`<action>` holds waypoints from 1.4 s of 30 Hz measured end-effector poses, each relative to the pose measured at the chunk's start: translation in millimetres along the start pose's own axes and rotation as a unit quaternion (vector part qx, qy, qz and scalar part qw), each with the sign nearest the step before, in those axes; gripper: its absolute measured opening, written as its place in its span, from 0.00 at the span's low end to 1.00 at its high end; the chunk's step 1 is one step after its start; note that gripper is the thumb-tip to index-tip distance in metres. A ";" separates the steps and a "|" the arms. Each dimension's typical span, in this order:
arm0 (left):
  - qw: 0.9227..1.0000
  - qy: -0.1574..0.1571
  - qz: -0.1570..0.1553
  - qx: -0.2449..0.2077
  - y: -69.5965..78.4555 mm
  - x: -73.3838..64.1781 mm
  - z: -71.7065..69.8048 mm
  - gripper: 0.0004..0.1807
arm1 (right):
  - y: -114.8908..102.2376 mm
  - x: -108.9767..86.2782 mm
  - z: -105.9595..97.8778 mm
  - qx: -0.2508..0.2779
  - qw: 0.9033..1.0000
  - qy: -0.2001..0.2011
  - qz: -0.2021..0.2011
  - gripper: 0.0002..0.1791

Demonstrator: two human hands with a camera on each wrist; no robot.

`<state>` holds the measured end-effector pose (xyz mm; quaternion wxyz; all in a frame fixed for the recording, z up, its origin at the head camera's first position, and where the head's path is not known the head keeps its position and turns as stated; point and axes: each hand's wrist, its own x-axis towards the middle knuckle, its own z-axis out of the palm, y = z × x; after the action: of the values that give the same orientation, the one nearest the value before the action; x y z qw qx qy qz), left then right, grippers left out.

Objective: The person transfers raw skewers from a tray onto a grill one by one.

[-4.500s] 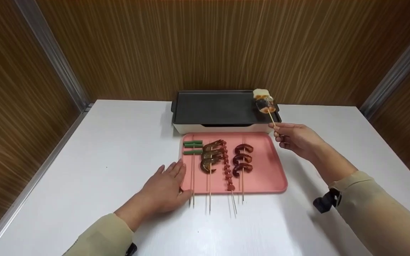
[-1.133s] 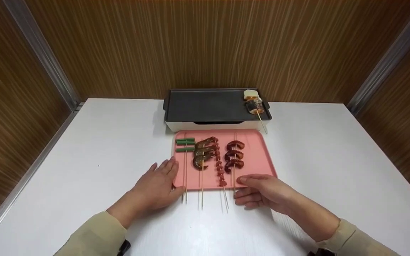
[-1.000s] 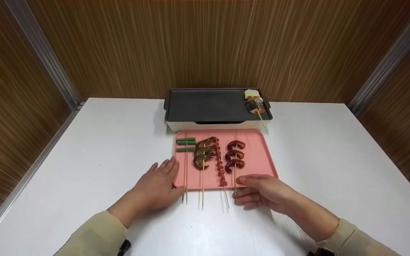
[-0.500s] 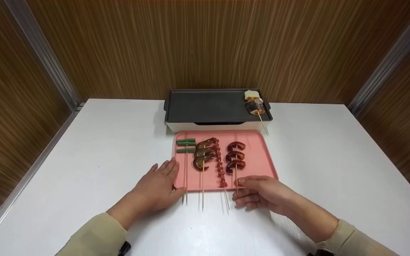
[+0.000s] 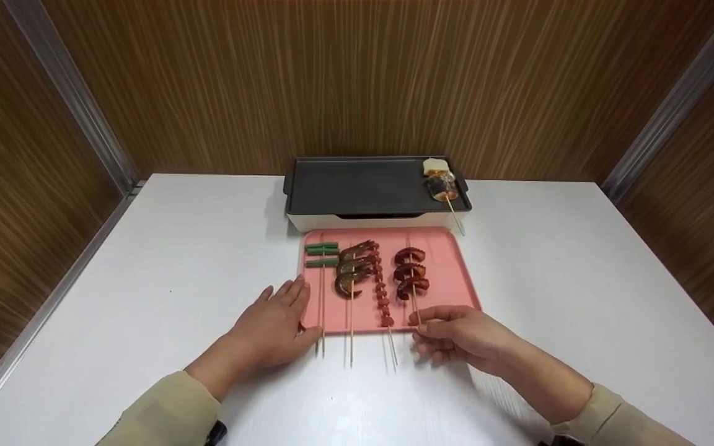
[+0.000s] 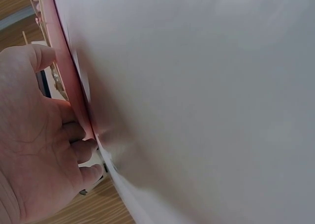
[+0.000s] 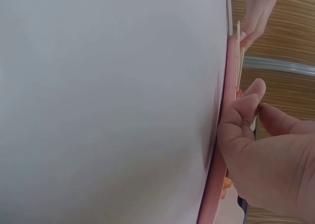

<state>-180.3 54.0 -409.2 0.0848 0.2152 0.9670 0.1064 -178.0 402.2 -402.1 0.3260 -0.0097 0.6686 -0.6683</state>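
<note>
My right hand (image 5: 465,334) pinches the lower stick of a skewer with curled, dark red octopus tentacle pieces (image 5: 411,255), between thumb and forefinger over the front of the pink tray (image 5: 453,279). This stick leans slightly, its handle end to the right. In the right wrist view the thumb and fingertips of the right hand (image 7: 270,155) meet close over the tray rim (image 7: 212,194). My left hand (image 5: 270,325) rests at the tray's left edge with fingers extended; the left wrist view shows its fingertips (image 6: 88,147) against the tray's side.
Left of the octopus lie skewers of green vegetable pieces (image 5: 321,263), shrimp (image 5: 351,266) and small red chunks (image 5: 383,301), their sticks overhanging the front rim. Behind the tray stands a black-topped griddle (image 5: 357,186); a skewer with charred and white pieces (image 5: 442,186) lies at its right end.
The right hand has put the charred-and-white skewer on the griddle and come down to the tray. It now pinches the octopus skewer, whose stick end has shifted right. The left hand stays put.
</note>
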 end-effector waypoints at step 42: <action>1.000 0.003 0.001 -0.006 -0.5 0.0 0.2 0.46 | -23.3 -39.2 -2.9 -0.051 0.998 0.000 -0.033 0.26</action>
<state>-180.5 53.6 -409.5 0.0829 0.2157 0.9664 0.1125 -158.4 419.9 -364.9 0.3032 -0.0485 0.7010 -0.6437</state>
